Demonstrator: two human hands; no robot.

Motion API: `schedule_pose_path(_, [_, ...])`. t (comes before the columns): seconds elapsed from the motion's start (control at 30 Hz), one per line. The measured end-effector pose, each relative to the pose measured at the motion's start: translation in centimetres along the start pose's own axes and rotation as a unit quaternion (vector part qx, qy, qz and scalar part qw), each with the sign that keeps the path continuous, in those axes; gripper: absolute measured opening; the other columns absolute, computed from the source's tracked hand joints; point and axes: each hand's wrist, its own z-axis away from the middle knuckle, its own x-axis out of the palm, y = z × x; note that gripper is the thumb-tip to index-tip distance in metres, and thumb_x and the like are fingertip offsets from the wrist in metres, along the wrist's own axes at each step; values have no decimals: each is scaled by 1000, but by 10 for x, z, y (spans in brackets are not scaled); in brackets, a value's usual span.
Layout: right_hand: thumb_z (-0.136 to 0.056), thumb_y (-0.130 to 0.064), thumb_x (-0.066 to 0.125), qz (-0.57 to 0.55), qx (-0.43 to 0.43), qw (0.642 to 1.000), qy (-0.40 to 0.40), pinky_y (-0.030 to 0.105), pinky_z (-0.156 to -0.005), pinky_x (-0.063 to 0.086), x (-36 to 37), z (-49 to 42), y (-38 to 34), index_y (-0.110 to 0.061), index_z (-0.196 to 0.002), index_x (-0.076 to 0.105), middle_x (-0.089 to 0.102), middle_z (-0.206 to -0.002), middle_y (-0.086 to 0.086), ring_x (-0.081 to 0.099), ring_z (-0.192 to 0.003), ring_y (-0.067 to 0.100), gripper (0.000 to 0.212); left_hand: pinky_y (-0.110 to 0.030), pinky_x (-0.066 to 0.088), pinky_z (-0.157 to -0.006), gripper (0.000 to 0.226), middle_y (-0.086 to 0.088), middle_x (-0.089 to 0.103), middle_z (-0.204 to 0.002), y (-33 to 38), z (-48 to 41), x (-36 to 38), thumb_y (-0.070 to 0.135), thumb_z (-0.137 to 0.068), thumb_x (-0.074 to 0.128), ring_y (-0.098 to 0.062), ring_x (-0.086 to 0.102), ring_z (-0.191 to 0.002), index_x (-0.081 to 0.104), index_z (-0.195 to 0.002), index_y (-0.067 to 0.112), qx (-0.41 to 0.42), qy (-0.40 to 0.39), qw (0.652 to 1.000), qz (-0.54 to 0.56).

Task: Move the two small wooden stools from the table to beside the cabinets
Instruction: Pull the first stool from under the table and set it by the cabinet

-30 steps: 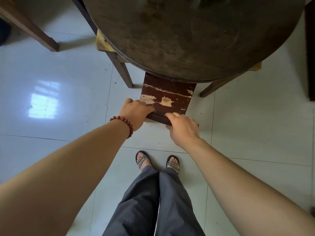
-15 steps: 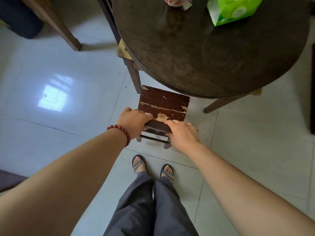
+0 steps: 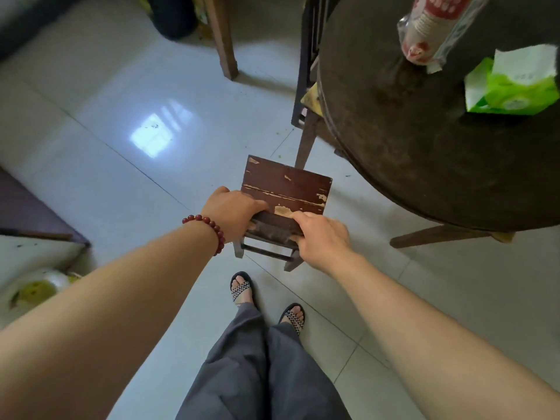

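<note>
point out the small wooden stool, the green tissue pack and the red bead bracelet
small wooden stool (image 3: 285,183): head view, on the worn seat top
green tissue pack (image 3: 515,92): head view, on its green side
red bead bracelet (image 3: 212,227): head view, on the beads at the left wrist

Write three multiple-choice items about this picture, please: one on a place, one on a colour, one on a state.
1. Where is the small dark red-brown wooden stool?
A. on the round dark wooden table
B. on the pale tiled floor beside the table
C. on a cabinet

2. What colour is the bead bracelet on the left wrist?
A. dark red
B. green
C. white

3. How is the stool held?
A. by no hand
B. by one hand
C. by both hands

Answers:
1 B, its legs show over the pale tiled floor, clear of the round dark wooden table.
2 A, the beads are dark red.
3 C, the left hand and right hand each have a grip on its near edge.
</note>
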Motion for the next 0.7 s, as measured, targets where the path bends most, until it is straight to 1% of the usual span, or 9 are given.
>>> schedule_pose_path(0.17, [-85, -17, 57, 17, -66, 997, -32, 35, -76, 46, -9, -18, -45, -31, -129, 46, 63, -120, -7, 59, -103, 24, 47, -32, 29, -81, 27, 11, 50, -83, -39, 39, 0, 28, -90, 52, -14, 44, -81, 53, -115, 36, -59, 28, 998, 21])
schedule_pose_path(0.3, [-83, -14, 54, 37, -113, 992, -44, 36, -74, 46, -17, -36, -86, -33, -126, 48, 65, -113, -8, 59, -102, 23, 47, -35, 32, -82, 22, 11, 54, -81, -72, 70, -6, 23, -90, 50, -15, 47, -77, 54, -108, 35, -103, 50, 993, 34])
schedule_pose_path(0.4, [-82, -13, 55, 45, -146, 987, -52, 37, -75, 47, -18, -52, -121, -33, -124, 49, 66, -110, -8, 60, -100, 24, 47, -35, 32, -81, 22, 9, 60, -86, -102, 92, -7, 24, -91, 48, -16, 49, -80, 53, -109, 36, -137, 64, 988, 40])
schedule_pose_path(0.57, [-82, -15, 58, 78, -198, 976, -50, 35, -67, 47, -13, -82, -180, -34, -111, 53, 67, -98, -8, 61, -90, 23, 35, -33, 28, -75, 23, 4, 61, -90, -152, 122, -8, 22, -92, 47, -15, 44, -76, 49, -112, 33, -179, 73, 981, 36])
schedule_pose_path(0.7, [-80, -15, 57, 106, -226, 966, -61, 39, -68, 52, -8, -109, -232, -33, -100, 52, 67, -94, -8, 61, -86, 23, 28, -32, 28, -74, 24, 2, 62, -95, -196, 146, -10, 24, -93, 48, -19, 51, -82, 47, -116, 33, -207, 75, 974, 43])
